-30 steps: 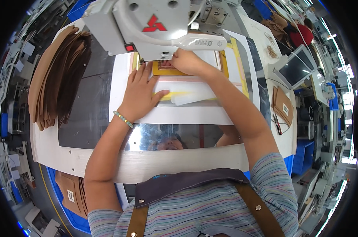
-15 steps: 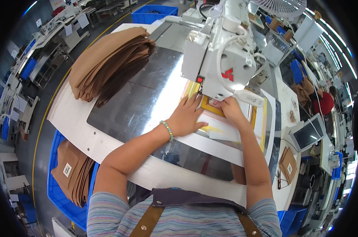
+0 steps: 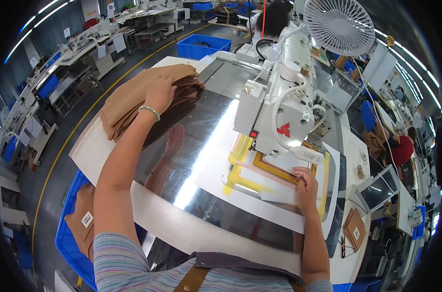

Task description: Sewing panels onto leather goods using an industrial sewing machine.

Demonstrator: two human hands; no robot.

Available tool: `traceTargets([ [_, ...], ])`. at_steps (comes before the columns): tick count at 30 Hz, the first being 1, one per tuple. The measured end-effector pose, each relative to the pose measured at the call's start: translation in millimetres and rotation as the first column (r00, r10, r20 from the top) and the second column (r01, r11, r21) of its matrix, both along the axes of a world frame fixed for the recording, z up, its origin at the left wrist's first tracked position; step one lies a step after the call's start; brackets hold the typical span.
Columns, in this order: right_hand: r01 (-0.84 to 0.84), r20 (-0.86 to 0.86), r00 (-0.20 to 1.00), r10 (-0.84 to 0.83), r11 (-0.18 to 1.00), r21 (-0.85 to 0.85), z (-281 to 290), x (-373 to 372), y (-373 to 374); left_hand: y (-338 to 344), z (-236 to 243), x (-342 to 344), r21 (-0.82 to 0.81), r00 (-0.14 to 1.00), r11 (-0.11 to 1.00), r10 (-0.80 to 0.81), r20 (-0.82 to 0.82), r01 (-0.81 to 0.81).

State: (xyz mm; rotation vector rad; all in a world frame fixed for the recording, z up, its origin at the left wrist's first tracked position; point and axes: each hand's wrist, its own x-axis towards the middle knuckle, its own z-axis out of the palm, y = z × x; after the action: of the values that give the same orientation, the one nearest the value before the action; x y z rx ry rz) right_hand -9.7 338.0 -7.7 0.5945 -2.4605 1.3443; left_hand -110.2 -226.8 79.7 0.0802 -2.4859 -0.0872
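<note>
Near the machine head [image 3: 268,140], the right hand [image 3: 306,184] is curling its fingers narrowly by the yellow frame [image 3: 276,171]; whether it is pinching anything, I cannot tell. Farther off, the left hand [image 3: 160,92] is resting, fingers loosely bent, on the stack of brown pieces [image 3: 128,103] lying at the table's [image 3: 95,150] left; its hold, too, I cannot tell. Each piece is looking light, soft and floppy, probably best taken by a free edge, though layers may be clinging. The hand is hiding its fingertips' undersides; the machine head is covering the frame's far part.

Workshop, industrial sewing machine [image 3: 289,119], workbench rows [image 3: 108,61]
</note>
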Motion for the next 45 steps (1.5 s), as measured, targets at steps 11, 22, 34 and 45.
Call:
traceTargets([
  [11,-0.018,-0.169,0.985,0.021,1.000,0.016,4.3,-2.7,-17.7,-65.8,-7.9,-46.5,0.058,1.000,0.998,0.014,-0.006,-0.014],
  [22,0.028,-0.230,0.972,-0.039,0.998,-0.053,7.3,9.3,-4.5,20.1,39.5,30.1,0.147,0.859,0.929,-0.243,-0.450,0.340],
  [34,-0.293,-0.196,0.853,0.484,0.755,0.587,34.2,30.8,-123.9,134.1,-77.8,171.5,-0.190,0.711,0.692,-0.630,0.311,0.696],
  [45,-0.095,-0.378,0.796,0.473,0.714,0.694,-6.1,3.6,-131.1,5.4,-92.4,209.5,-0.074,0.885,0.904,-0.392,0.251,0.421],
])
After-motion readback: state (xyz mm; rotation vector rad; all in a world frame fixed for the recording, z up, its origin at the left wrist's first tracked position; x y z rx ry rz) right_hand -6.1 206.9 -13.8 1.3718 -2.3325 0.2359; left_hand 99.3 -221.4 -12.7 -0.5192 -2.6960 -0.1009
